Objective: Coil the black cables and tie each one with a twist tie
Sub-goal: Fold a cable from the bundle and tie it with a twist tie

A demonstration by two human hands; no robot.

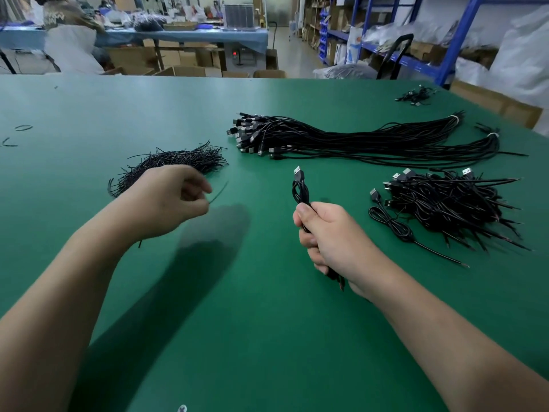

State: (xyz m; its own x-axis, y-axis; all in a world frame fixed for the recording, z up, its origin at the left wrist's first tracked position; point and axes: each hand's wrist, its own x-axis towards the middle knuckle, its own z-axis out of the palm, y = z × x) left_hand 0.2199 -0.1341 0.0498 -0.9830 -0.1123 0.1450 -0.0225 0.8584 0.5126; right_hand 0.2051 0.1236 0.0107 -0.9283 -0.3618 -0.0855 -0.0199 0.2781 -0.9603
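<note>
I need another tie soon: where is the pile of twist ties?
In the head view the pile of twist ties lies on the green table, just beyond the left hand and left of the long bundle of straight cables.

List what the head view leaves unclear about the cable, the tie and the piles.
All in the head view.
Coiled cable: its middle sits inside the right hand, so loops cannot be counted.
Twist tie: thin and motion-blurred; its held end is behind the fingers of the left hand.
Coiled pile: ties too small to see.
Far cable clump: too small and blurred to identify.
</note>
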